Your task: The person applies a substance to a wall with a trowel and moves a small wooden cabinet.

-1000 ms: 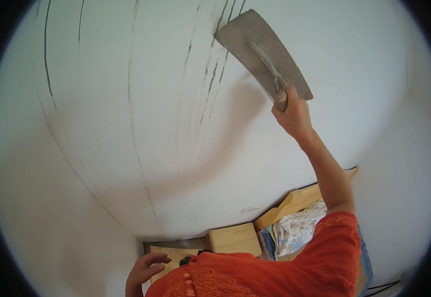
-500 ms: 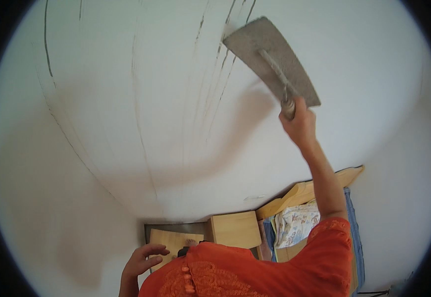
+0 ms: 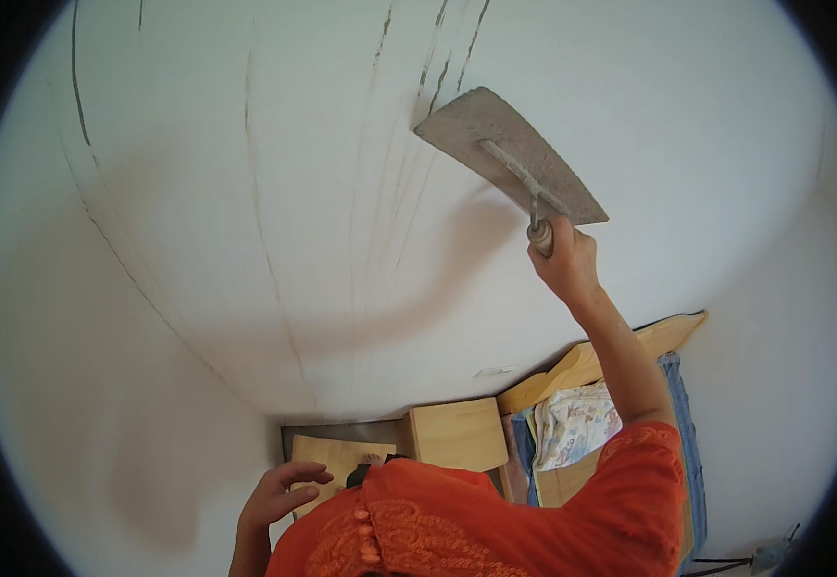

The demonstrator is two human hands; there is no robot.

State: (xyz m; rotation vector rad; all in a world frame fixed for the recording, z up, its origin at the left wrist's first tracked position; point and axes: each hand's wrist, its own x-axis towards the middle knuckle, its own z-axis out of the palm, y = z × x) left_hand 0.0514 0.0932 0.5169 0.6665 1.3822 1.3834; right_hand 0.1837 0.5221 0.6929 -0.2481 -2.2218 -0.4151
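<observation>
My right hand (image 3: pixel 564 262) is raised and closed around the wooden handle of a flat grey plastering trowel (image 3: pixel 505 154). The trowel's blade lies tilted against the white plastered wall (image 3: pixel 245 240), just below several thin dark streaks. My left hand (image 3: pixel 279 490) hangs low at the bottom left with its fingers apart. It holds nothing and hovers over a pale wooden board (image 3: pixel 327 457). My orange sleeve and shirt (image 3: pixel 495 524) fill the bottom middle.
Below the wall stand a light wooden box (image 3: pixel 455 433) and a slanted wooden plank (image 3: pixel 582 365). A patterned cloth (image 3: pixel 577 423) and a blue cloth (image 3: pixel 678 404) lie beside them. A wall corner runs down the left side, and a cable lies at bottom right.
My right hand has drawn the trowel downward along the wall. My left hand has stayed low with its fingers spread.
</observation>
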